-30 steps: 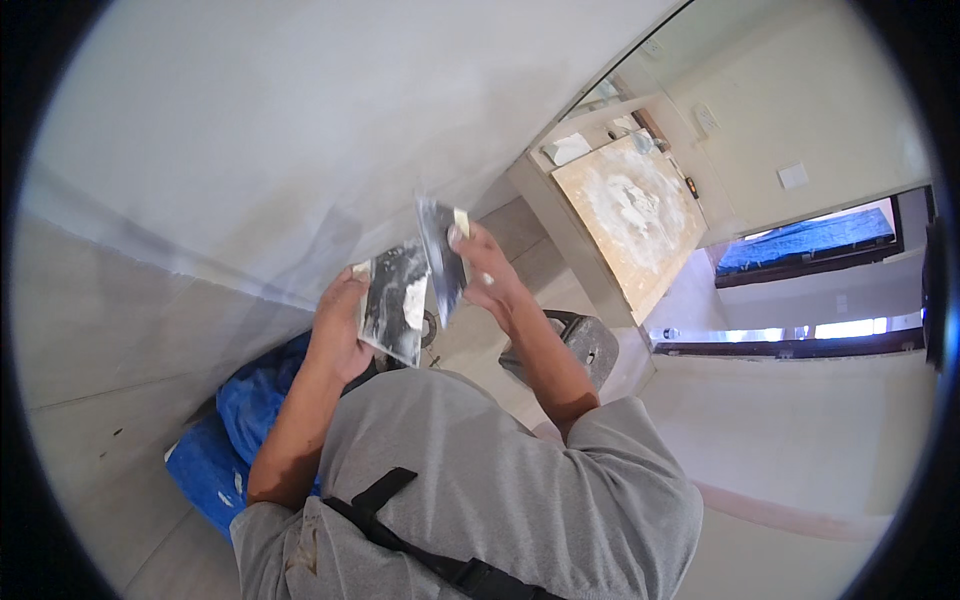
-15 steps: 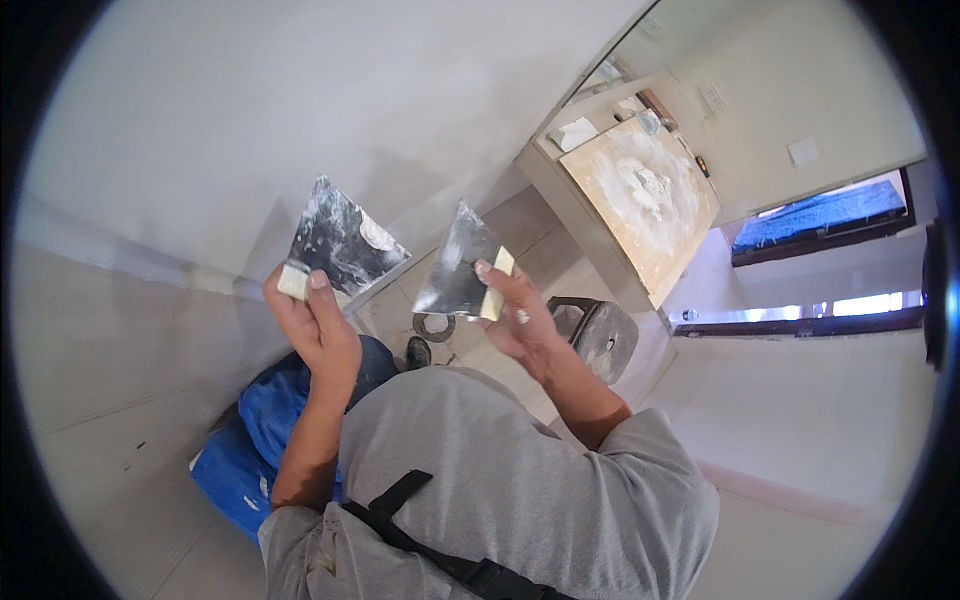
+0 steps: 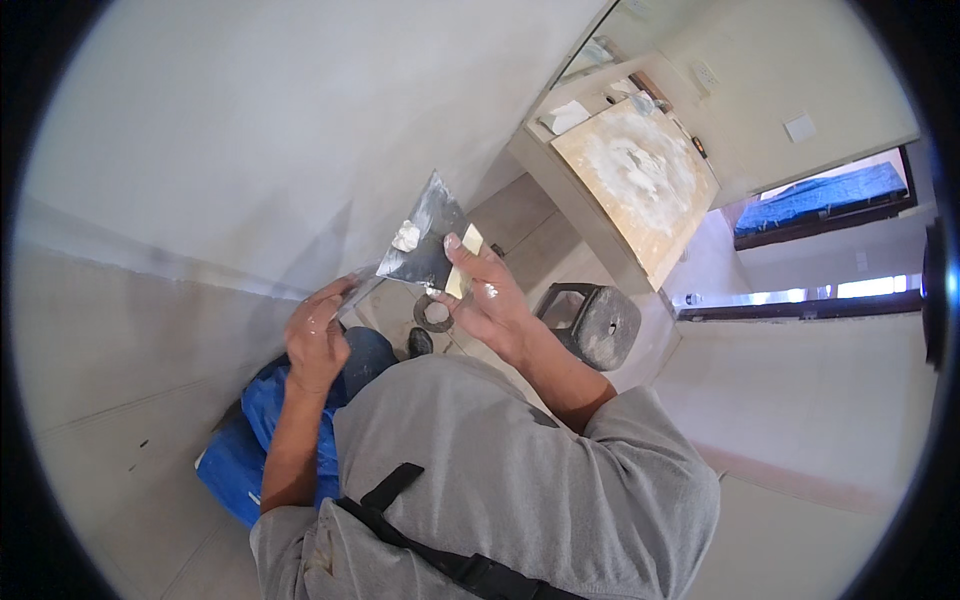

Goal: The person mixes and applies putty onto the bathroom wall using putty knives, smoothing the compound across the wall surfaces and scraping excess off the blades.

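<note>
My right hand (image 3: 492, 298) grips the pale handle of a putty knife (image 3: 432, 250), thumb laid on its wide triangular metal blade. A lump of white putty (image 3: 406, 236) sits near that blade's left edge. Just left of it, my left hand (image 3: 316, 335) is closed round a second putty knife (image 3: 366, 287), which is tilted so that its blade shows only as a narrow strip. The two blades are close together; whether they touch is hard to tell. White smears mark both hands.
A pale wall (image 3: 250, 150) rises close on the left. Ahead to the right, a wooden board (image 3: 620, 215) smeared with white putty lies on a counter (image 3: 580, 190). Below it stands a dark plastic stool (image 3: 610, 335). A tape roll (image 3: 433, 313) lies on the floor; blue sheeting (image 3: 228, 470) is at lower left.
The putty lump has gone from the left knife's blade to the right one's. My left knife has turned nearly edge-on, and my right hand has moved left toward it.
</note>
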### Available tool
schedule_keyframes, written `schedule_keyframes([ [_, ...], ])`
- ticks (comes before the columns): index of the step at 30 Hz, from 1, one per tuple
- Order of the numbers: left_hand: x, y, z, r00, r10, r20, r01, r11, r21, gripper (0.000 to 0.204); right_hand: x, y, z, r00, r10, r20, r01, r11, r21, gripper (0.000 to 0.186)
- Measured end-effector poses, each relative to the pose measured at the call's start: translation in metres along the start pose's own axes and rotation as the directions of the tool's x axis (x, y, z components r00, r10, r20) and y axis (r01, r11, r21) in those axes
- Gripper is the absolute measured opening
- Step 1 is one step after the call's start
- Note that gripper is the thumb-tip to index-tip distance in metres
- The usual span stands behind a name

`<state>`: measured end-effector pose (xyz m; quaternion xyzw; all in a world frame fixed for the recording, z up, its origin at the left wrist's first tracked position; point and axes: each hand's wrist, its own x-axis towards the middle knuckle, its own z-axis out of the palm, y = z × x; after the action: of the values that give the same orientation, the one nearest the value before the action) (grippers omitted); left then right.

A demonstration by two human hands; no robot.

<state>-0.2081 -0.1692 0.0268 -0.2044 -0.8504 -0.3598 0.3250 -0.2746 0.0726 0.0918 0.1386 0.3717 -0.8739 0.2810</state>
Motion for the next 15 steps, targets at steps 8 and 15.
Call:
schedule_keyframes([
  [8, -0.108, -0.082, -0.172, 0.852, 0.294, -0.434, 0.293, 0.421, 0.859, 0.03, 0.067, 0.041, -0.047, 0.999, 0.034, 0.016, -0.035, 0.995, 0.098, 0.029],
  [15, -0.038, -0.085, -0.333, 0.544, 0.62, -0.566, 0.435, 0.369, 0.822, 0.029, 0.153, 0.123, -0.106, 0.999, 0.048, -0.02, -0.05, 0.993, -0.111, 0.028],
])
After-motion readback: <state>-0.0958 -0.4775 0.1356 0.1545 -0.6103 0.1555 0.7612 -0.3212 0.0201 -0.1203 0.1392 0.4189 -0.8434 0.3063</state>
